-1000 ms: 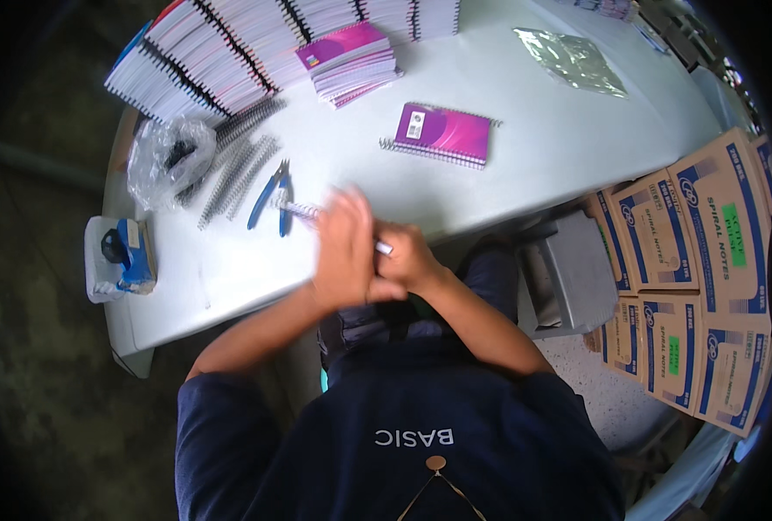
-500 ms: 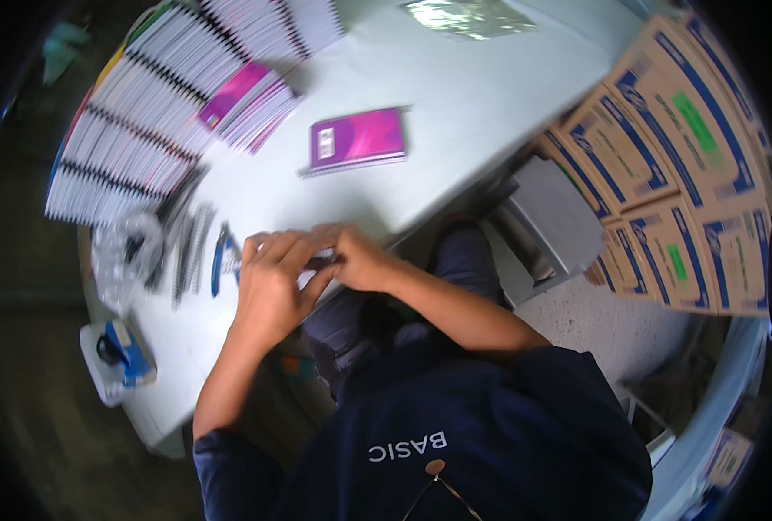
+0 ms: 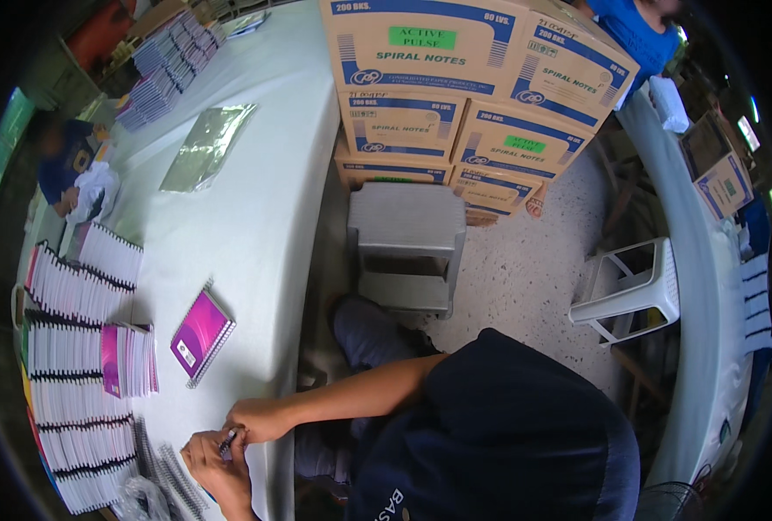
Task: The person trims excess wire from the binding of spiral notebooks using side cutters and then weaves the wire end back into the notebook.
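Small dark item [image 3: 228, 445]: slender, dark, with a paler tip; pinched between the fingertips of both hands just above the white table's near edge. It was mostly covered by the fingers, so its kind could not be told; possibly a short piece of spiral binding wire.

Black spiral binding coils [image 3: 175, 476]: several long, thin wire coils, lying loose and roughly parallel on the table, slanting toward the lower edge, just beside the left hand [image 3: 216, 464].

Purple spiral notebook [image 3: 201, 335]: closed, flat, cover up, binding along its right edge, tilted slightly; it lay alone on the table, apart from the hands.
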The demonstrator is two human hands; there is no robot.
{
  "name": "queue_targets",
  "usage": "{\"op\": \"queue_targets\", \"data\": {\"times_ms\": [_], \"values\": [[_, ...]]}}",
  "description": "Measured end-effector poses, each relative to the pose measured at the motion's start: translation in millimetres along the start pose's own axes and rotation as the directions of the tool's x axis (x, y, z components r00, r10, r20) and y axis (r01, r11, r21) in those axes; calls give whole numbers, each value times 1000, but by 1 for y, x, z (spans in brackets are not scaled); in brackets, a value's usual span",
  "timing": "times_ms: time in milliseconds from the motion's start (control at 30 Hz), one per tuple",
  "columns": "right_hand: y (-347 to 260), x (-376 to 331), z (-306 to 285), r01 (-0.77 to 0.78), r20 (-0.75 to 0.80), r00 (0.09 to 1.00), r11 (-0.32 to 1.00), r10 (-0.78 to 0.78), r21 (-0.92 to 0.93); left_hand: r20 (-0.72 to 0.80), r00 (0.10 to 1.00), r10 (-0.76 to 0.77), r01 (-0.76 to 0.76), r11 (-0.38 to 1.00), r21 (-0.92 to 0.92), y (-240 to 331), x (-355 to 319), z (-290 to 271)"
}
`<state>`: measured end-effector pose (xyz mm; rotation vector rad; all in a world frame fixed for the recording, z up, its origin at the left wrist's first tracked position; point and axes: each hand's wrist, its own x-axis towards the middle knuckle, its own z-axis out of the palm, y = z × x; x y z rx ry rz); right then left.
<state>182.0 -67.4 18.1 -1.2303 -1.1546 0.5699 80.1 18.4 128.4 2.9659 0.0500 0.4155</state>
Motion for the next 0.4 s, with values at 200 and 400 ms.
{"op": "queue_targets", "data": {"times_ms": [200,400], "values": [[-27,1,-12,14,-88,996,962,10,273,-372,927,-51,119,980,161,4,3,-3],[-27,52,-21,354,-468,883,715,-42,603,-426,428,-797,537,604,-589,-43,-15,15]]}}
